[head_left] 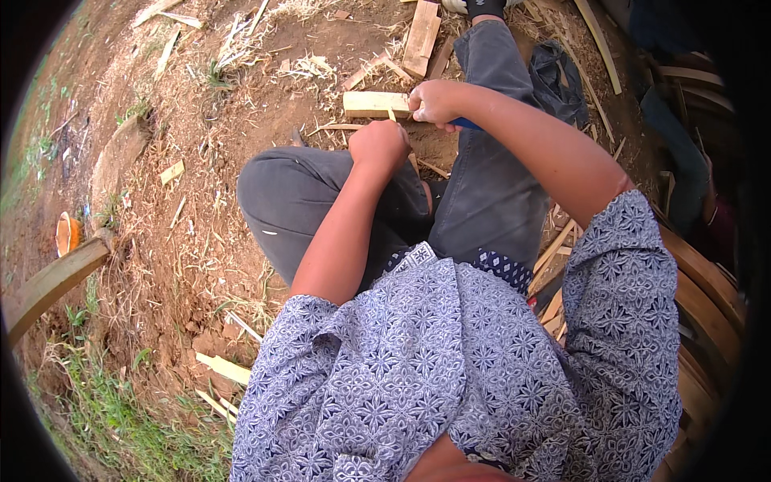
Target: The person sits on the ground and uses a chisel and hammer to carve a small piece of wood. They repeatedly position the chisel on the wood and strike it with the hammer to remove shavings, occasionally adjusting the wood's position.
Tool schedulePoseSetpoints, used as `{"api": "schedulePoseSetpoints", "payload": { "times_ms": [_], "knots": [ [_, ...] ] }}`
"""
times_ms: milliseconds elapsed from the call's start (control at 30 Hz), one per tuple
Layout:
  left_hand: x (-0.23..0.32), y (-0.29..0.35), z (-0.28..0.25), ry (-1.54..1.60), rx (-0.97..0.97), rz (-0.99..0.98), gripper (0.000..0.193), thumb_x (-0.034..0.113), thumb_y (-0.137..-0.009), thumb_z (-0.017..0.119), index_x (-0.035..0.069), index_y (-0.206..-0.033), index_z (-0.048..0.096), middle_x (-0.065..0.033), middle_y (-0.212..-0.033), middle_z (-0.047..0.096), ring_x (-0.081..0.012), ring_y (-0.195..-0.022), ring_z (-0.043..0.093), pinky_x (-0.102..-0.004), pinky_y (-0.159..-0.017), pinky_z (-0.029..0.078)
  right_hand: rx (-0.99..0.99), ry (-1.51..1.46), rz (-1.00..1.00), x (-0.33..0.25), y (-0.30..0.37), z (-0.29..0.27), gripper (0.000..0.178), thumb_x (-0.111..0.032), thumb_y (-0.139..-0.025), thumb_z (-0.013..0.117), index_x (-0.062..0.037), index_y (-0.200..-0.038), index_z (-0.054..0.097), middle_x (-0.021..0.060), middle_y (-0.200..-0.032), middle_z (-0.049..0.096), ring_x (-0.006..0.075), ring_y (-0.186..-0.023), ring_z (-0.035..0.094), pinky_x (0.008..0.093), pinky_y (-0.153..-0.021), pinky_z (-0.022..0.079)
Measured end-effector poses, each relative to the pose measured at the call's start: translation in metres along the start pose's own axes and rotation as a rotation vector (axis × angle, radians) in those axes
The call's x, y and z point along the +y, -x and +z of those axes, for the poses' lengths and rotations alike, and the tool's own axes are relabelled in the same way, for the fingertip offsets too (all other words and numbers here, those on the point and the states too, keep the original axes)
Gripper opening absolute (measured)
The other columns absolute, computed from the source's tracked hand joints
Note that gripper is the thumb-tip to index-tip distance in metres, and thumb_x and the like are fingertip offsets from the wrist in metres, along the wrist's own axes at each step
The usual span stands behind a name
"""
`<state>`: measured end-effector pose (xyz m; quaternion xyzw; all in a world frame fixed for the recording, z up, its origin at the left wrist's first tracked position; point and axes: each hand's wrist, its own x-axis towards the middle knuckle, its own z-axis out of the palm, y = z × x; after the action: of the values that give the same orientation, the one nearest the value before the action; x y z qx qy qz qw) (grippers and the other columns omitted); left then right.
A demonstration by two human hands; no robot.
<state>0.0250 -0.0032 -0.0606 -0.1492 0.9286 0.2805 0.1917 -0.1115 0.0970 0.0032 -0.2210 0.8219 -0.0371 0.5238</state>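
Observation:
Beyond my bent left knee, my left hand [380,145] is closed in a fist around a thin pale wooden stick [392,115], whose tip shows above the fingers. The stick's tip overlaps the near side of a squared wooden block [373,103] on the ground; I cannot tell whether they touch. At the block's right end, my right hand [434,104] is closed on a blue tool [466,124]. Only a short blue part shows under the wrist; its working end is hidden.
Wood shavings and offcuts litter the brown soil. A thicker wooden piece [422,38] lies beyond the block, near my outstretched right leg and a black plastic bag [558,84]. Curved wooden lengths [707,309] are at the right, another curved piece [60,283] at the left.

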Motion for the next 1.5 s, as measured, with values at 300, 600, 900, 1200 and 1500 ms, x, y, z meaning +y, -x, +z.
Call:
{"api": "schedulePoseSetpoints", "payload": {
  "times_ms": [300,600,900,1200,1500],
  "knots": [
    [0.003,-0.001,-0.002,0.012,-0.024,-0.007,0.044,0.031,-0.098,0.045,0.002,-0.088,0.077,-0.0236,-0.092,0.074,-0.0416,-0.088,0.073,-0.0507,-0.081,0.058,-0.073,0.163,0.052,-0.001,-0.027,0.004,0.029,-0.013,-0.101,0.055,-0.0041,-0.129,0.055,0.0131,-0.069,0.063,0.0234,-0.05,0.064,0.0401,-0.044,0.052],
    [0.003,-0.005,-0.006,0.038,-0.059,-0.07,0.049,0.034,-0.101,0.041,0.0,-0.095,0.076,-0.0259,-0.099,0.073,-0.0427,-0.094,0.071,-0.0521,-0.086,0.056,0.027,0.183,0.089,-0.014,-0.028,0.013,0.018,0.008,-0.082,0.055,0.0064,-0.078,0.072,0.0176,-0.071,0.072,0.0304,-0.063,0.071,0.0417,-0.054,0.058],
    [-0.001,-0.006,0.0,0.05,-0.046,-0.076,0.05,0.035,-0.1,0.041,-0.001,-0.098,0.075,-0.0268,-0.102,0.072,-0.0442,-0.096,0.07,-0.0528,-0.089,0.055,0.128,0.072,0.068,0.013,-0.074,0.049,0.032,-0.005,-0.093,0.056,-0.0081,-0.125,0.059,0.0177,-0.071,0.068,0.0267,-0.055,0.068,0.0423,-0.046,0.054],
    [-0.003,-0.005,0.0,0.045,-0.024,-0.081,0.05,0.035,-0.1,0.041,-0.001,-0.095,0.075,-0.0265,-0.098,0.073,-0.0447,-0.094,0.07,-0.053,-0.087,0.055,0.021,-0.064,0.02,0.004,-0.006,0.008,0.028,-0.024,-0.103,0.056,-0.0073,-0.126,0.06,0.0105,-0.069,0.067,0.0227,-0.057,0.068,0.0416,-0.052,0.055],
    [0.0,-0.003,-0.003,0.051,-0.049,-0.061,0.049,0.035,-0.1,0.042,-0.002,-0.094,0.075,-0.0267,-0.096,0.073,-0.0441,-0.093,0.071,-0.0528,-0.085,0.056,-0.022,0.084,0.05,-0.008,-0.015,0.005,0.022,-0.012,-0.1,0.052,-0.0025,-0.117,0.063,0.0149,-0.07,0.07,0.027,-0.058,0.07,0.0414,-0.051,0.056]
  ]
}}
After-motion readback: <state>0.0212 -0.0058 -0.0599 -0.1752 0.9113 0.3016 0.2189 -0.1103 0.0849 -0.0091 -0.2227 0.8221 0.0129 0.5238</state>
